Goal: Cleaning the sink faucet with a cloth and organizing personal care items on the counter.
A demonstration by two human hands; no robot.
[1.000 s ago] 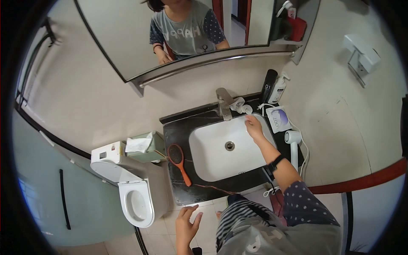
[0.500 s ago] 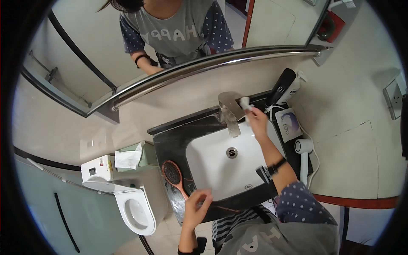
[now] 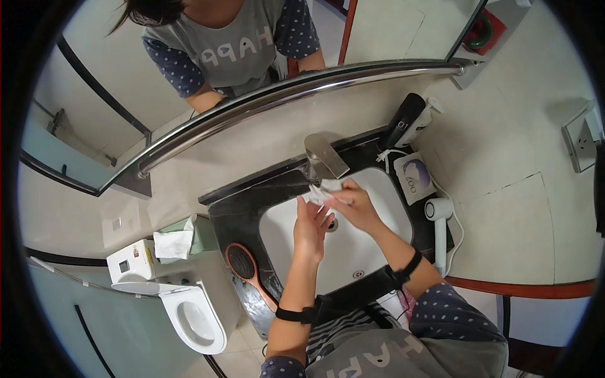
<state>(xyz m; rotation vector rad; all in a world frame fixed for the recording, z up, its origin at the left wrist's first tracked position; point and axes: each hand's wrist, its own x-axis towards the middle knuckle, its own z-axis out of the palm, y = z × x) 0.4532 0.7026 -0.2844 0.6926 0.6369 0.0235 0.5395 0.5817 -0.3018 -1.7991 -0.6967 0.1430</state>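
A crumpled white tissue (image 3: 328, 189) is pinched in my right hand (image 3: 356, 206), above the white sink (image 3: 296, 271). Close beside it, my left hand (image 3: 309, 230) is open with its fingers stretched up and palm turned toward the tissue. Whether the left fingertips touch the tissue, I cannot tell. Just beyond the hands stands the metal faucet (image 3: 324, 154), and no stream shows at its spout. The drain (image 3: 332, 225) is partly hidden behind my fingers.
On the black counter (image 3: 233, 211) lie a hairbrush (image 3: 246, 268) at left and a white hair dryer (image 3: 440, 227) at right. A square packet (image 3: 414, 178), a black bottle (image 3: 403, 120) and a white pump bottle (image 3: 421, 129) stand behind. A toilet (image 3: 195, 318) is at left.
My right hand has brought the tissue from beside the faucet to over the sink. My left hand has risen from the front edge to meet it. The water stream under the spout is gone.
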